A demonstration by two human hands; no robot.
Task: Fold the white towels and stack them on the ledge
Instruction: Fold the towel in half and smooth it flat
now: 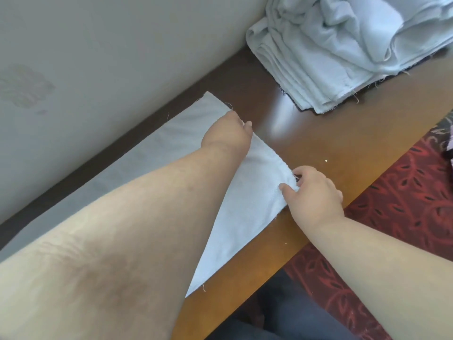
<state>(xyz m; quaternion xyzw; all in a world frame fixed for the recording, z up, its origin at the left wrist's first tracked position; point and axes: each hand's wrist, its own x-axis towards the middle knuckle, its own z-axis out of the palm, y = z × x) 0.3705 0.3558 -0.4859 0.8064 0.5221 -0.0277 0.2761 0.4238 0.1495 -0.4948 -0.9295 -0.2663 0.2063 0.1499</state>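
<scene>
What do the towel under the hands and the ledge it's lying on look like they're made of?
The towel looks like thin woven cotton, matte white: fine weave texture and loose threads fraying at its edges. The ledge looks like wood with a glossy varnish, or possibly a wood-look laminate: warm brown colour and bright window glare reflecting off it.

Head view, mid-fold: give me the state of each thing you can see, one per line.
white towel: spread flat on the wooden ledge, held at two corners.
left hand: grips the towel's far corner.
right hand: pinches the towel's near right corner.
pile of towels: at the far end; lower ones folded, top ones crumpled.
wooden ledge: glossy, bears the towel and the pile.
</scene>
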